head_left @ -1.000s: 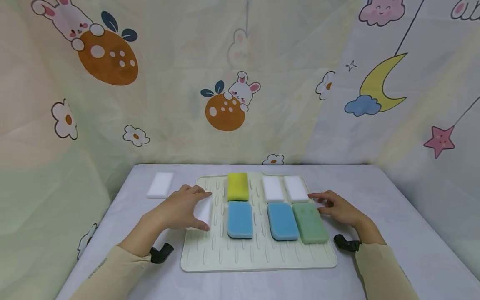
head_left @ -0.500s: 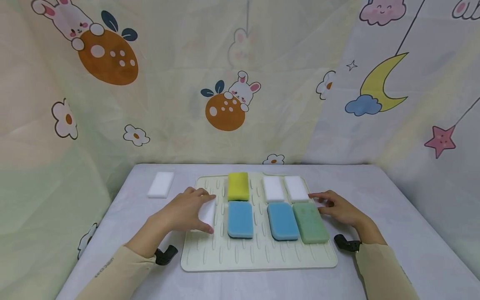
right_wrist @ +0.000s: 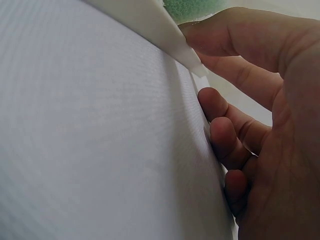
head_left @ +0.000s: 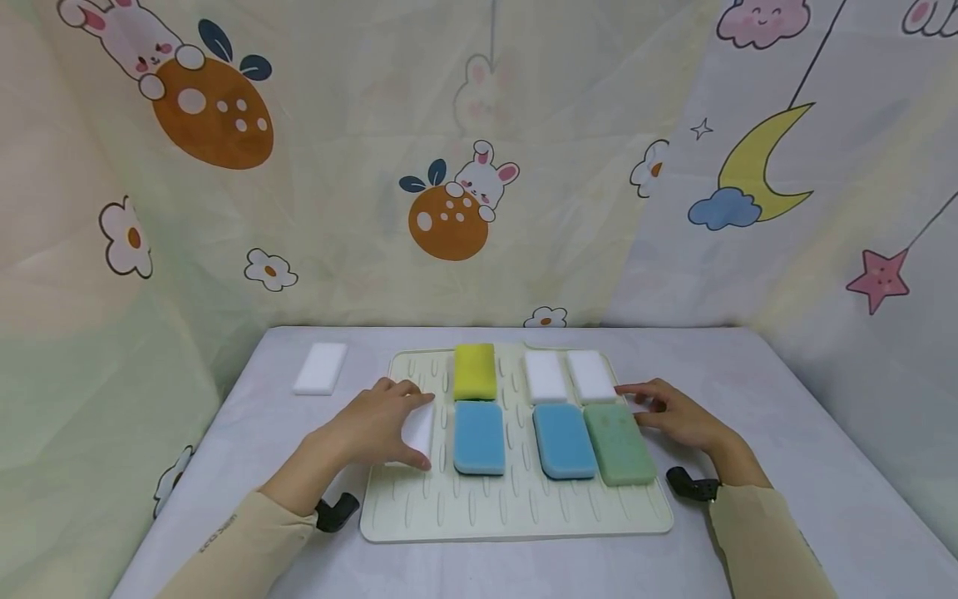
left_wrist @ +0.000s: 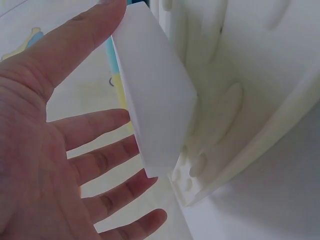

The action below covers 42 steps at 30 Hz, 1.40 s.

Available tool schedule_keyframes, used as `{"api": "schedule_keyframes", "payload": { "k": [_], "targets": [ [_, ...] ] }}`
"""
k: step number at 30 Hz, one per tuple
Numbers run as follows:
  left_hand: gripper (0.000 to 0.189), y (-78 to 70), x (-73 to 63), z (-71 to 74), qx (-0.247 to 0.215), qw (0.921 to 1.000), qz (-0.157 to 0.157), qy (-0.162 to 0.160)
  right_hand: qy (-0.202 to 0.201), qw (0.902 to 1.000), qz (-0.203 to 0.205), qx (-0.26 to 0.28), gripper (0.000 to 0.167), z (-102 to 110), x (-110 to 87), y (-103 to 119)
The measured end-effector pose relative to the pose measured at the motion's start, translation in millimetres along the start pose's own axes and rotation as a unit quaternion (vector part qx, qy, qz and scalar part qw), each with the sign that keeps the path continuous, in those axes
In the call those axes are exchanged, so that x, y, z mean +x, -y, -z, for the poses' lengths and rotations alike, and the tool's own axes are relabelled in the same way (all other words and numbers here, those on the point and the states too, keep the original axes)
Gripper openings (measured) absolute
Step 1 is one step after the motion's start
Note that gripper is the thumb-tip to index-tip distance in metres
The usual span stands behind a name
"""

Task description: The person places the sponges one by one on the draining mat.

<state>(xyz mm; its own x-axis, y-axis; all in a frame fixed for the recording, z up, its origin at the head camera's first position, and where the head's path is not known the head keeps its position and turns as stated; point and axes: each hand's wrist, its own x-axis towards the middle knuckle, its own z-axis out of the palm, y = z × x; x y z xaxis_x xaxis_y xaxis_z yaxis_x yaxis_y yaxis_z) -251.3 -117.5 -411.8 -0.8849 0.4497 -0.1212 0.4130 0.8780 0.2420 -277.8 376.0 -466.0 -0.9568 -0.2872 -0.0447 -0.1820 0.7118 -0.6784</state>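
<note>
My left hand (head_left: 377, 424) holds a white sponge (head_left: 419, 431) at the left side of a cream ridged mat (head_left: 516, 520). In the left wrist view, the thumb is at one end of this white sponge (left_wrist: 155, 85) and the fingertips meet its lower side. My right hand (head_left: 677, 416) rests at the mat's right edge, the thumb beside a green sponge (head_left: 619, 445) and the index fingertip near a white sponge (head_left: 591, 377). In the right wrist view, the thumb of my right hand (right_wrist: 295, 95) touches the mat's rim; the other fingers curl loosely.
On the mat lie a yellow sponge (head_left: 475, 372), two blue sponges (head_left: 479, 438) and another white sponge (head_left: 545, 377). One more white sponge (head_left: 320, 368) lies on the white table cover (head_left: 763, 374) at the back left. A printed cloth (head_left: 337, 125) hangs behind.
My left hand has moved slightly right and nearer to me, and the white sponge has gone with it toward the front blue sponge. The right hand stays in place.
</note>
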Motion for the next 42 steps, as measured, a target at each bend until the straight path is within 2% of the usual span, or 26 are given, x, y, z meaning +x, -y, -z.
{"api": "schedule_keyframes", "payload": {
  "k": [13, 24, 42],
  "targets": [
    [0.098, -0.8, 2.8, -6.4, 0.003, 1.0, -0.008, -0.001, -0.002, 1.0, 0.007, -0.005, 0.049, 0.7, 1.1, -0.9],
    [0.1, -1.5, 2.8, -8.1, -0.004, 1.0, 0.003, 0.002, 0.004, 1.0, -0.006, 0.001, 0.049, 0.8, -0.1, 2.5],
    [0.105, -1.0, 0.4, -10.3, -0.005, 0.9999, 0.008, 0.005, -0.003, 0.9999, 0.005, -0.01, 0.049, -0.1, 2.1, -2.5]
  ]
}}
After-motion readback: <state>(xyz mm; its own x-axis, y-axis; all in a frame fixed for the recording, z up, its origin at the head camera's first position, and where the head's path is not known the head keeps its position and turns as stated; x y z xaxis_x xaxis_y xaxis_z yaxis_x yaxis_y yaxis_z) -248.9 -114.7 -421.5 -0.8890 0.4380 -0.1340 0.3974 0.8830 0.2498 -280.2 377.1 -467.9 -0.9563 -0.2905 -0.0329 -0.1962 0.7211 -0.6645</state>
